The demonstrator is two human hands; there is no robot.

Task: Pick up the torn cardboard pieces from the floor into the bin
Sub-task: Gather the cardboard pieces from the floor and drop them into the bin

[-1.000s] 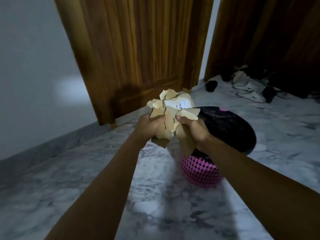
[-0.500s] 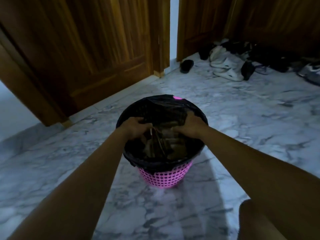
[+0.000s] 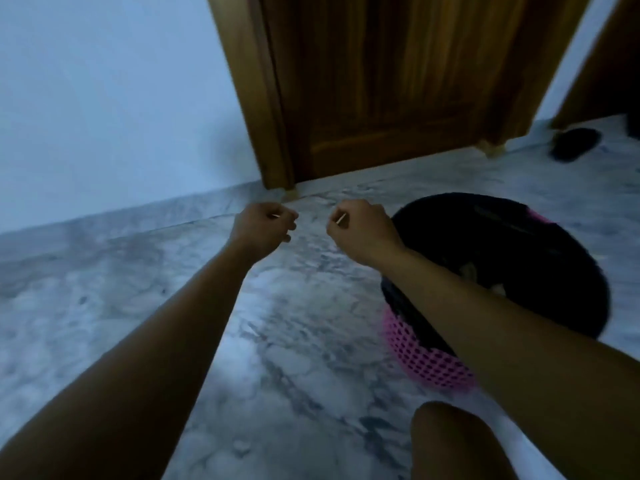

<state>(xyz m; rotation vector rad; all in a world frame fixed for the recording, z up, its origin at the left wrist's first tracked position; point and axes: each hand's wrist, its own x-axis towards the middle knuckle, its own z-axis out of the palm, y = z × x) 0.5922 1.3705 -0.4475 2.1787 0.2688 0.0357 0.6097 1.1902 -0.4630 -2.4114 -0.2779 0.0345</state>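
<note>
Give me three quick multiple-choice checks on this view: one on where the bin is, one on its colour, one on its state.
1. Where does the bin stand?
A. to the right of the left hand and the right hand
B. between the two
C. to the left of both

2. What colour is its mesh wall?
A. green
B. white
C. pink

3. How is the bin?
A. tipped on its side
B. upright, with a black liner over the rim
C. closed under a lid

Answers:
1 A: it sits at the right of the view, past both hands.
2 C: pink mesh shows below the liner.
3 B: the open mouth faces up and the liner drapes over its rim.
</note>
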